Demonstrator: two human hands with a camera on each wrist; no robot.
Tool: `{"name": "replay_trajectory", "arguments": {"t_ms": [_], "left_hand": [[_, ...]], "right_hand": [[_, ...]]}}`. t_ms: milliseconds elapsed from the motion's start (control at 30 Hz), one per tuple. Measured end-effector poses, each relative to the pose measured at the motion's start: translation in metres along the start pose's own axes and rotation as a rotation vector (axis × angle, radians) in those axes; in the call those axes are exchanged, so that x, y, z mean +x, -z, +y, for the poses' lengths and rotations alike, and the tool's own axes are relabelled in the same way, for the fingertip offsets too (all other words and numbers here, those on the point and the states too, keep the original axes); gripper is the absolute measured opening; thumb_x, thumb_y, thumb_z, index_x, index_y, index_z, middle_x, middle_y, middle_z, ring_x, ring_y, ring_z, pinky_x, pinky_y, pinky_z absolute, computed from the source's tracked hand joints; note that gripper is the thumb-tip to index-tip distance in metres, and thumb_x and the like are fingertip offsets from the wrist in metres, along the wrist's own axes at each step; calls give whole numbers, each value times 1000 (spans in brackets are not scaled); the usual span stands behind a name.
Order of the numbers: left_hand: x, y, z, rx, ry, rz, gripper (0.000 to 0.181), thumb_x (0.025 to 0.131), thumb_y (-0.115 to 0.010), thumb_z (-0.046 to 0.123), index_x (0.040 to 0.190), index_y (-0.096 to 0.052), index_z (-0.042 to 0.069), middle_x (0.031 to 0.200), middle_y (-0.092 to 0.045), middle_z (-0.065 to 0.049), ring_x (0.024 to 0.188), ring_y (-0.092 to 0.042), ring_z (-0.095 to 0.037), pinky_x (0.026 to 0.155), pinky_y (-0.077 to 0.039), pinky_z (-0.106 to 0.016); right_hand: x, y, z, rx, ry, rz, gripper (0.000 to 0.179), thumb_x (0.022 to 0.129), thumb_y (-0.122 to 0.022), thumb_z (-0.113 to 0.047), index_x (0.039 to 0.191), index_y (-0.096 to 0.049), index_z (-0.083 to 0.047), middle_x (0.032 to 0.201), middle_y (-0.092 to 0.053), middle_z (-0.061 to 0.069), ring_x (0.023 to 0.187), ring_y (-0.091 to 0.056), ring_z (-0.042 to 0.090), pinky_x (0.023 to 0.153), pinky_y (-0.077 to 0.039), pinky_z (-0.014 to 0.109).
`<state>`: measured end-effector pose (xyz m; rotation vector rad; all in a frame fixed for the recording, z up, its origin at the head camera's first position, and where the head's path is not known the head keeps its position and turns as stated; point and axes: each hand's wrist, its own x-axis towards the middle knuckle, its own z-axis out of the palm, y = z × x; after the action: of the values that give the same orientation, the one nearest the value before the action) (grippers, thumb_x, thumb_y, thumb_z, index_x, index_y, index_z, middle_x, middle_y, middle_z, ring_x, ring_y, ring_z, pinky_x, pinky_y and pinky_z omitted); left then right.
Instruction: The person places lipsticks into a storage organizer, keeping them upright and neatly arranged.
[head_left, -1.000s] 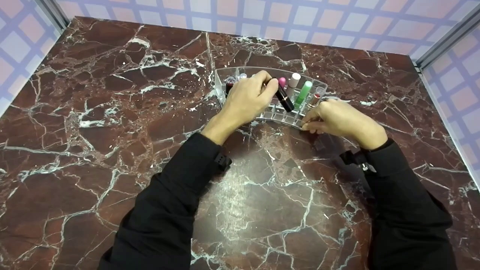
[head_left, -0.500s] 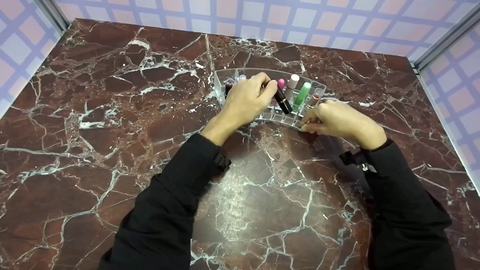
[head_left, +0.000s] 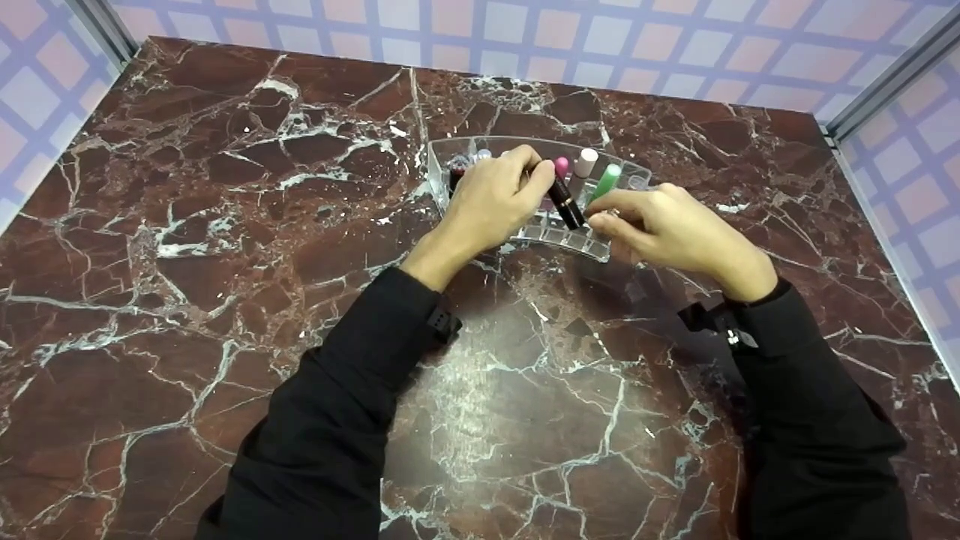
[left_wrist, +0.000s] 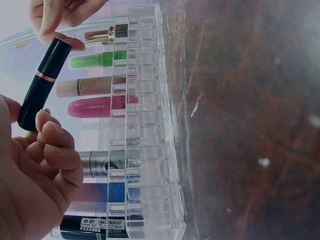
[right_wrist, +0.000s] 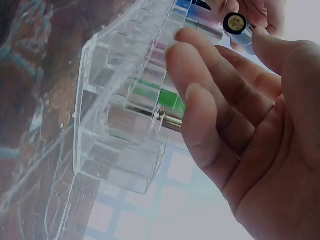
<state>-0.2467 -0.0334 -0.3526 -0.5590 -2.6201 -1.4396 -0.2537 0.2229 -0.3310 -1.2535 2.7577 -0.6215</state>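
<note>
My left hand (head_left: pixel 491 196) pinches a black lipstick tube (head_left: pixel 565 202) with a gold band, tilted above the clear curved organizer (head_left: pixel 559 237). In the left wrist view, the tube (left_wrist: pixel 46 75) leans across the front of the organizer's slots. My right hand (head_left: pixel 679 229) is at the tube's lower end, thumb and forefinger apart around it. From the right wrist, that hand's fingers (right_wrist: pixel 200 105) look loosely bent, and the tube's round end (right_wrist: pixel 236 23) shows close by the thumb. Behind the hands stand a green tube (head_left: pixel 606 180), a pale tube (head_left: pixel 585 162) and a pink tube (left_wrist: pixel 90 107).
The organizer also holds a gold-based lipstick (left_wrist: pixel 99 36), a silver tube (left_wrist: pixel 95 164), a blue-based tube (left_wrist: pixel 95 195) and a dark labelled bottle (left_wrist: pixel 85 227). It stands on a dark red marbled table (head_left: pixel 300 225). A checkered wall (head_left: pixel 480 34) borders the back.
My right hand has let go of the organizer's front right corner and moved left and slightly up to the black lipstick tube's lower end. My left hand stays nearly still with the tube.
</note>
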Motion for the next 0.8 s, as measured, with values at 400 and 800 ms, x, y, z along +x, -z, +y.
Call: {"name": "replay_trajectory", "arguments": {"t_ms": [400,800], "left_hand": [[1,-1,1,6,-32,-23,28,107,-46,38,94,-61,19,67,-53,4,51,-37,-7,46,-28,-24],[0,-1,1,1,-23,-33,28,107,-46,37,90,-59,18,66,-49,6,52,-35,-7,47,-27,-23]], "right_hand": [[3,-12,-1,-63,106,43,23,105,-58,-30,117,-63,-11,68,-59,-6,50,-49,6,51,-44,31],[5,-15,-2,-48,104,-15,25,107,-53,-31,116,-64,-11,68,-58,-7,52,-52,6,59,-49,33]]}}
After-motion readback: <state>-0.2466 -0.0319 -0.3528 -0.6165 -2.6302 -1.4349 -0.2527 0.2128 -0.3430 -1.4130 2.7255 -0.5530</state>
